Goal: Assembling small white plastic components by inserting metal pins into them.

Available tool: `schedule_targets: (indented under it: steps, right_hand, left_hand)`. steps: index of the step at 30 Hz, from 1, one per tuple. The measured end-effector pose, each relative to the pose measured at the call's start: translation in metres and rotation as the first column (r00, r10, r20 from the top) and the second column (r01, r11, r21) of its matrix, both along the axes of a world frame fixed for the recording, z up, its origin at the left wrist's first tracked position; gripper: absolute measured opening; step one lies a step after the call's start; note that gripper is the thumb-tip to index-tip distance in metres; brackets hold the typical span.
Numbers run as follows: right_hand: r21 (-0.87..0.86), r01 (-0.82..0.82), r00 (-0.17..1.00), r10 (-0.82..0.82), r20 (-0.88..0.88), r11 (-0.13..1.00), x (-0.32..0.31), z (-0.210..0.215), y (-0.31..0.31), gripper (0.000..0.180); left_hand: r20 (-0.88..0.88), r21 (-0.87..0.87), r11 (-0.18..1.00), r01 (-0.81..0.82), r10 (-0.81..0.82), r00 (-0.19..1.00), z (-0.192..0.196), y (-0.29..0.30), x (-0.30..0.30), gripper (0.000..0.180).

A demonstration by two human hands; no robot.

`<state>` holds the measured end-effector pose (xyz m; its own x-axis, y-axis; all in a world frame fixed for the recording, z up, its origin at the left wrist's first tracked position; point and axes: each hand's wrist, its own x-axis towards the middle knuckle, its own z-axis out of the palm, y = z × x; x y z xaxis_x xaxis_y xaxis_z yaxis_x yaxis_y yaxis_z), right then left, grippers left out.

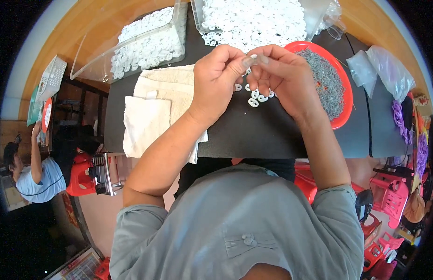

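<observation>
Head view: left hand (216, 74) and right hand (284, 77) meet above dark desk (272, 135), both pinching one small clear piece (255, 59) at fingertips. Loose white rings (254, 97) directly below; red bowl (344, 105) of grey pins right; white towel (155, 107) left. Best: keep pinch light, piece over desk, elbows steady.

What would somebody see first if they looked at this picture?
Probably the left hand and right hand pinched together over the black table, with a small white ring between the fingertips. Next, the red bowl of grey metal bits at the right, and heaps of white rings behind.
</observation>
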<state>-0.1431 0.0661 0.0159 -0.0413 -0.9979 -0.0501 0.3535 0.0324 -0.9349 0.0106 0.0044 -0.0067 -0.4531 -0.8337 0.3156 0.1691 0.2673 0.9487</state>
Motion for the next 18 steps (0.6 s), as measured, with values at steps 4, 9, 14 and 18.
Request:
schedule_targets:
  steps: [4,9,14,18]
  right_hand:
    - [-0.111,0.069,0.987,-0.084,-0.138,0.991,0.004,-0.007,0.000,0.021]
    - [-0.007,0.080,0.991,-0.080,-0.107,0.997,0.000,-0.007,-0.001,0.018]
    - [0.042,0.020,0.992,-0.015,-0.122,0.999,-0.004,-0.004,0.001,0.021]
    - [0.084,-0.048,0.989,0.060,-0.138,0.995,-0.008,-0.003,0.002,0.021]
  left_hand:
    - [-0.002,0.018,0.999,0.029,-0.029,1.000,0.000,0.000,0.001,0.012]
    - [-0.065,-0.070,0.997,0.042,-0.046,0.997,0.000,0.002,-0.002,0.014]
    - [0.050,-0.244,0.962,0.122,-0.113,0.992,-0.002,-0.006,0.002,0.023]
    - [0.115,-0.340,0.930,0.139,-0.106,0.988,-0.003,-0.011,0.006,0.024]
